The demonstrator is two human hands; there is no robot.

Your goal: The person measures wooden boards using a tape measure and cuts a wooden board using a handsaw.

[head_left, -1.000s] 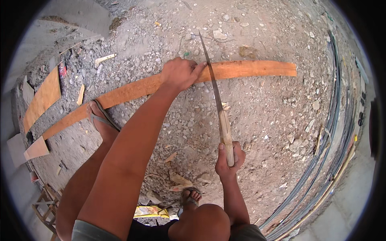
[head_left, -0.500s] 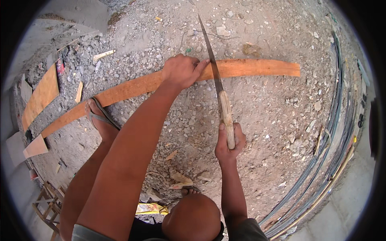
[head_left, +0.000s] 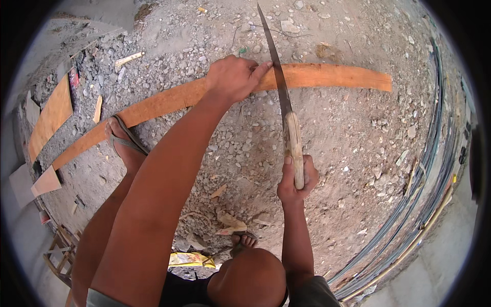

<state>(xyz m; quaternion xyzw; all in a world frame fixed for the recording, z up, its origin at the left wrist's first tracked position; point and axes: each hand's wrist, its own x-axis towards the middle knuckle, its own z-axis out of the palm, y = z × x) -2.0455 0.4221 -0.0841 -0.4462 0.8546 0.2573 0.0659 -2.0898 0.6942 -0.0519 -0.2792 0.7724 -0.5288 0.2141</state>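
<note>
Long wooden strip (head_left: 327, 75) braced on one side only; handsaw (head_left: 276, 66) set close to the thumb (head_left: 263, 71).
Stony ground (head_left: 358, 138) lies under the strip, which sweeps across from 9 o'clock to 2 o'clock; its 2 o'clock end is unheld and could, in this assessment, bounce or split under load. The handsaw crosses the strip, tip toward 12 o'clock, handle toward 4 o'clock; whether its teeth bite the wood cannot be determined. A sandalled foot (head_left: 123, 137) bears on the strip at 9 o'clock; uneven stones beneath could let the strip rock and bind the blade. Right hand (head_left: 297, 179), at 4 o'clock: fingers clenched round the handle. Left hand (head_left: 230, 79), just short of 12 o'clock: fingers grasping the strip, thumb extended to the blade. A skipping blade could cut it.
</note>
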